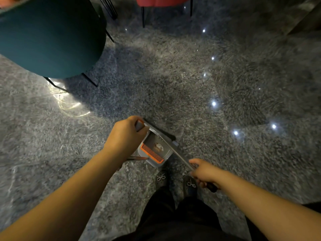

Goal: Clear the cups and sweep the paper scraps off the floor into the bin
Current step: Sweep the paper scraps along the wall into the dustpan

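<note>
Fingers of left hand [124,134] curled round dustpan handle [139,125] | right hand [204,172] fingers gripping broom handle [180,156]

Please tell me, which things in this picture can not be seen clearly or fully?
- Broom head: head view, mostly behind the dustpan; bristles not visible.
- Dustpan contents: something small and pale inside; too small to identify.
- Dustpan handle top: wrapped by the left hand.
- Broom handle end: partly covered by the right hand.
- Green chair and red chair: cut off by the frame edges.
- Bin and cups: outside the view.
</note>
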Tool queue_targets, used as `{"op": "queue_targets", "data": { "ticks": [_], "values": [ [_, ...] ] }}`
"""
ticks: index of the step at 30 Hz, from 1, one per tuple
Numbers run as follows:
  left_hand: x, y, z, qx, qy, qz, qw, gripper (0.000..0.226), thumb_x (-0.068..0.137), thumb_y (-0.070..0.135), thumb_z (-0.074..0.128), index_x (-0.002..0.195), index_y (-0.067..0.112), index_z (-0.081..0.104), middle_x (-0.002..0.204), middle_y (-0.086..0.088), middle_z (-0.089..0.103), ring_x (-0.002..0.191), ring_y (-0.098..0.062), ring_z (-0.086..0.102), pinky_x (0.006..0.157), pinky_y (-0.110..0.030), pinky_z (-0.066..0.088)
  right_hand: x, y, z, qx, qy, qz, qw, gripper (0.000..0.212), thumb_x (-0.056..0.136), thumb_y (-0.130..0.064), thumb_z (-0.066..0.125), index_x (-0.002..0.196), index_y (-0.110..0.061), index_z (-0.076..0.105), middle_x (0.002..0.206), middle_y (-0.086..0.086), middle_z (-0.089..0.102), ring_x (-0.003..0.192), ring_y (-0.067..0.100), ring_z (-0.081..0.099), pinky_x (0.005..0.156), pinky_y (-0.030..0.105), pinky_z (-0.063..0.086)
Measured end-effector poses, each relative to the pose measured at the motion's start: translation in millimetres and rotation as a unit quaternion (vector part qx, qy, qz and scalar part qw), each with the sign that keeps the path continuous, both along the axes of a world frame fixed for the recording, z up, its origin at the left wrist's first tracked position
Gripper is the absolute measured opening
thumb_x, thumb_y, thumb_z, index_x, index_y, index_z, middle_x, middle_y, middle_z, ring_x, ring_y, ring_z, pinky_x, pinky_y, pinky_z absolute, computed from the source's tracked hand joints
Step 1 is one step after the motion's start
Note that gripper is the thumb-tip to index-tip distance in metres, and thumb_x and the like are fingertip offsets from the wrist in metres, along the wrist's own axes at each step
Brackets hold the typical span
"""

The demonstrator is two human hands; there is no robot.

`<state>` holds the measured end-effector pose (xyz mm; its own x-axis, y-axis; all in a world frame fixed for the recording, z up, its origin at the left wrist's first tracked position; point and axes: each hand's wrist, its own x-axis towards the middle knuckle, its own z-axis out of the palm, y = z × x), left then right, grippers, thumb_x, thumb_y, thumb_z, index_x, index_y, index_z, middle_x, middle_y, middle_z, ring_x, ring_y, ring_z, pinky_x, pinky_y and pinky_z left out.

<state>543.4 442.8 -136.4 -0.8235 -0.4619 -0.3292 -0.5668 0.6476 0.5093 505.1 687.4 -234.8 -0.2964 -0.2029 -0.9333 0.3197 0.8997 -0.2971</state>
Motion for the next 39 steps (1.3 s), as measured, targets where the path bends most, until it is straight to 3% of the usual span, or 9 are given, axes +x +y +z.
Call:
{"op": "queue_targets", "data": {
  "ticks": [2, 7, 14, 19, 22, 28, 33, 39],
  "values": [
    [-1, -2, 0, -0.004, -0.009, -0.008, 1.0, 0.022, 0.093, 0.03, 0.064, 0.109, 0.015, 0.065, 0.085, -0.002, 0.066, 0.076, -0.019, 0.058, 0.067, -0.03, 0.046, 1, -7, -1, 0.004, 0.007, -0.001, 1.0, 0.049, 0.095, -0.01, 0.051, 0.142, -0.021, 0.038, 0.07, 0.0, 0.052, 0.05, 0.011, 0.048, 0.038, 0.019, 0.039],
    [-7, -12, -1, 0.053, -0.047, -0.012, 0.997, 0.022, 0.092, 0.04, 0.064, 0.1, 0.019, 0.062, 0.082, -0.003, 0.068, 0.073, -0.023, 0.066, 0.07, -0.044, 0.058, 1, -13, 8, -0.002, 0.044, -0.006, 0.999, 0.044, 0.096, -0.014, 0.05, 0.139, -0.02, 0.043, 0.074, -0.009, 0.047, 0.059, 0.004, 0.045, 0.036, 0.011, 0.034],
    [-31, -23, 7, 0.022, 0.016, -0.014, 1.0, 0.016, 0.094, 0.033, 0.062, 0.101, 0.019, 0.062, 0.075, 0.009, 0.056, 0.068, -0.009, 0.054, 0.057, -0.025, 0.04, -29, -11, 32, -0.03, 0.093, -0.039, 0.994, 0.042, 0.098, -0.014, 0.049, 0.139, -0.017, 0.042, 0.072, -0.011, 0.043, 0.057, 0.001, 0.04, 0.038, 0.01, 0.033],
    [-69, -17, 17, 0.005, 0.045, -0.024, 0.999, 0.016, 0.094, 0.033, 0.063, 0.103, 0.02, 0.063, 0.076, 0.007, 0.054, 0.065, -0.009, 0.049, 0.06, -0.028, 0.039, -63, -2, 38, -0.041, 0.123, -0.103, 0.986, 0.043, 0.097, -0.016, 0.051, 0.139, -0.02, 0.042, 0.075, -0.009, 0.049, 0.056, 0.007, 0.047, 0.034, 0.01, 0.033],
    [-109, -7, 22, -0.003, 0.06, -0.032, 0.998, 0.016, 0.093, 0.031, 0.064, 0.103, 0.018, 0.064, 0.078, 0.003, 0.058, 0.068, -0.014, 0.051, 0.062, -0.03, 0.041, -96, 9, 40, -0.04, 0.119, -0.145, 0.981, 0.041, 0.097, -0.017, 0.05, 0.137, -0.023, 0.041, 0.074, -0.002, 0.05, 0.053, 0.014, 0.049, 0.036, 0.02, 0.038],
    [-218, 26, 29, -0.025, 0.079, -0.045, 0.996, 0.016, 0.092, 0.028, 0.065, 0.1, 0.015, 0.062, 0.084, -0.008, 0.066, 0.079, -0.028, 0.06, 0.066, -0.034, 0.046, -196, 40, 47, -0.067, 0.117, -0.186, 0.973, 0.041, 0.099, -0.015, 0.046, 0.139, -0.021, 0.039, 0.073, 0.004, 0.05, 0.05, 0.016, 0.043, 0.038, 0.023, 0.036],
    [-316, 58, 35, -0.042, 0.075, -0.063, 0.994, 0.012, 0.093, 0.025, 0.062, 0.1, 0.016, 0.059, 0.077, -0.005, 0.062, 0.07, -0.024, 0.056, 0.063, -0.04, 0.05, -293, 72, 60, -0.085, 0.139, -0.194, 0.967, 0.041, 0.096, -0.015, 0.051, 0.136, -0.021, 0.042, 0.072, -0.003, 0.049, 0.054, 0.01, 0.045, 0.043, 0.019, 0.036],
    [-411, 78, 46, -0.051, 0.102, -0.062, 0.992, 0.011, 0.093, 0.026, 0.063, 0.093, 0.018, 0.056, 0.073, -0.005, 0.062, 0.064, -0.018, 0.055, 0.06, -0.042, 0.05, -385, 96, 68, -0.099, 0.127, -0.229, 0.96, 0.041, 0.097, -0.012, 0.048, 0.134, -0.026, 0.04, 0.071, 0.007, 0.049, 0.049, 0.016, 0.041, 0.04, 0.023, 0.035]
  ]
}}
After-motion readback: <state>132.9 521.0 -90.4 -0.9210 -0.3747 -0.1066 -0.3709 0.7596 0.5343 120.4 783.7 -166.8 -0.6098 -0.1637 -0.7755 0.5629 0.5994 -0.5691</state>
